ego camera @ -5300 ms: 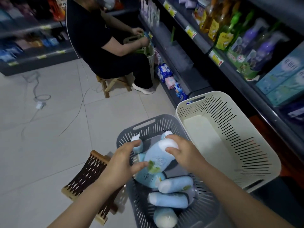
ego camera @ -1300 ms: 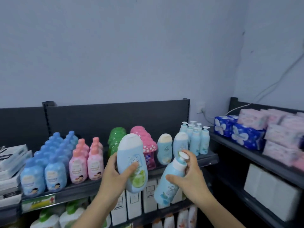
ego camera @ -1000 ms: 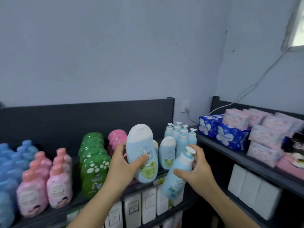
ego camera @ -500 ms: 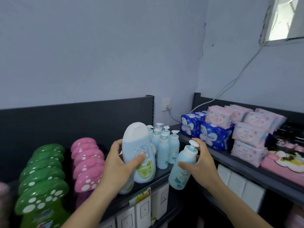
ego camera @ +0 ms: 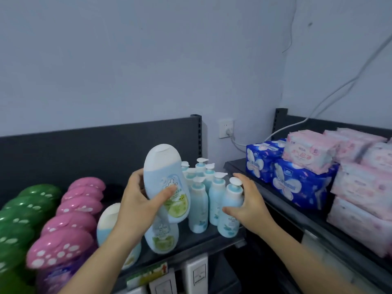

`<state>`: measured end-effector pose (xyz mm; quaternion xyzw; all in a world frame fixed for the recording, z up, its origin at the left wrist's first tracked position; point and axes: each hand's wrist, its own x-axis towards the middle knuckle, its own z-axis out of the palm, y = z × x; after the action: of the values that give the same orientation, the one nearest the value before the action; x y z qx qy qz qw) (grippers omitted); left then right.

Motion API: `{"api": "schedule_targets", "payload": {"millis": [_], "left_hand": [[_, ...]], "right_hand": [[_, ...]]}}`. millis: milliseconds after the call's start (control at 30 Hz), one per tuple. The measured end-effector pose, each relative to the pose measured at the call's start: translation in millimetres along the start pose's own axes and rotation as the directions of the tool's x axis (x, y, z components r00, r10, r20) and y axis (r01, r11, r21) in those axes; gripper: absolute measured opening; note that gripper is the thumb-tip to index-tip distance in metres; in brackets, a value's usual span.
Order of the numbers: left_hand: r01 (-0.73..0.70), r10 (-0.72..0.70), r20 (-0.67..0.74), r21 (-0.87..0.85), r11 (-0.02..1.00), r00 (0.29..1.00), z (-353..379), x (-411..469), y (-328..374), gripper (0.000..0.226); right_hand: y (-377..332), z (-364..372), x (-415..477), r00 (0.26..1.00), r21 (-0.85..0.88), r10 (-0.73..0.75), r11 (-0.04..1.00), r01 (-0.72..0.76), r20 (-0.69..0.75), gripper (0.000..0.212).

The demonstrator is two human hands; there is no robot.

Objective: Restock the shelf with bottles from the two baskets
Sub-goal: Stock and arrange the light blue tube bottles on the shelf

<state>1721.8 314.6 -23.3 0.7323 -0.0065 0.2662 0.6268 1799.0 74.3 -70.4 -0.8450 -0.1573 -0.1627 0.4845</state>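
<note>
**Fig. Placement step, head view.** I had the right hand (ego camera: 248, 204) curled round the small pale-blue plastic pump bottle with a white dispenser head (ego camera: 231, 209). The thumb lay on the near side of the body and the fingers arched over the collar. This bottle stood upright at the front right corner of the dark metal shelf (ego camera: 201, 240), just beside the cluster of matching pump bottles (ego camera: 199, 206). I could not tell whether its base bore fully on the deck.

I had the left hand (ego camera: 135, 200) gripping the flat oval pale-blue plastic bottle with a white flip cap and green label (ego camera: 167, 187), thumb across its face and fingers behind it. That bottle hung clear of the shelf, cap leaning a little to the left, above an upright bottle of the same kind (ego camera: 162, 234). A second of that kind (ego camera: 108, 219) stood further left, partly hidden by my forearm.

Beyond these were the pink spotted dome-capped bottles (ego camera: 70, 221) and the green spotted dome-capped bottles (ego camera: 19, 219). The blue soft packs (ego camera: 292, 183) and pink soft packs (ego camera: 360, 166) lay on the adjoining shelf to the right. Neither basket was in view.

I judged the step in hand to be seating the pump bottle at the front of its group. The next move called for opening the right hand and drawing it straight back, since the neighbouring pumps stood close enough to topple. The oval bottle then needed righting and lowering beside its own kind. Where free deck lay for it I could not see past the left hand.
</note>
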Motion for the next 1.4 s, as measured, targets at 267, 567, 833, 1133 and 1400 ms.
{"api": "schedule_targets", "payload": {"millis": [267, 567, 833, 1133, 1400], "left_hand": [[0.038, -0.036, -0.050, 0.048, 0.998, 0.998, 27, -1, -4, 0.050], [0.029, -0.028, -0.031, 0.023, 0.999, 0.999, 35, 6, 2, 0.051], [0.022, -0.021, -0.033, 0.027, 0.999, 0.999, 34, 14, 0, 0.048], [0.017, -0.015, -0.041, 0.034, 0.999, 0.999, 29, 16, -2, 0.047], [0.014, -0.012, -0.049, 0.029, 0.999, 0.999, 27, 19, -1, 0.046]], "right_hand": [[17, -2, 21, 0.981, 0.045, -0.040, 0.998, 0.032, 0.188, 0.088], [18, -7, 25, 0.977, 0.034, -0.046, 0.999, 0.040, 0.207, 0.085], [23, -4, 33, 0.982, 0.024, -0.003, 1.000, -0.001, 0.188, 0.087], [22, 6, 41, 0.982, 0.025, -0.011, 1.000, 0.006, 0.191, 0.087], [21, 14, 47, 0.978, 0.021, -0.007, 1.000, 0.003, 0.207, 0.090]]}}
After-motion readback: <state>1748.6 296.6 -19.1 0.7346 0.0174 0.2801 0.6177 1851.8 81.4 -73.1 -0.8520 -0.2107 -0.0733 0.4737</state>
